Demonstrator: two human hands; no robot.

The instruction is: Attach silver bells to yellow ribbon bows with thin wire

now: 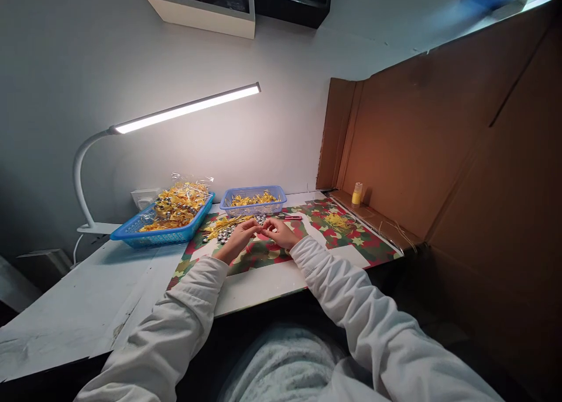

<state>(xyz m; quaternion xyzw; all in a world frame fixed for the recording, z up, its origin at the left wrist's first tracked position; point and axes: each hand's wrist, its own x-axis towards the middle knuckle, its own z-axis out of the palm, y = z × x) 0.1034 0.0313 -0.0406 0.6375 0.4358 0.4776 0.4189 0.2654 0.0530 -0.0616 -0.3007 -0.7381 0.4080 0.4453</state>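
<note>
My left hand [240, 238] and my right hand [280, 233] meet fingertip to fingertip over the patterned mat [259, 264]. The fingers of both are closed in a pinch; what lies between them is too small to make out. Just beyond and left of my left hand are yellow pieces [223, 227] and a pile of small silvery pieces [225, 236]. A pink-handled tool [293, 217] lies behind my right hand. Farther right on the mat rests a heap of yellow strands [338, 221].
A blue basket [193, 232] of bagged yellow items stands at the left, a smaller blue basket [252, 210] at the back. A lit lamp [188, 107] arches over them. Cardboard [421, 133] walls the right side, near a small yellow bottle [356, 195].
</note>
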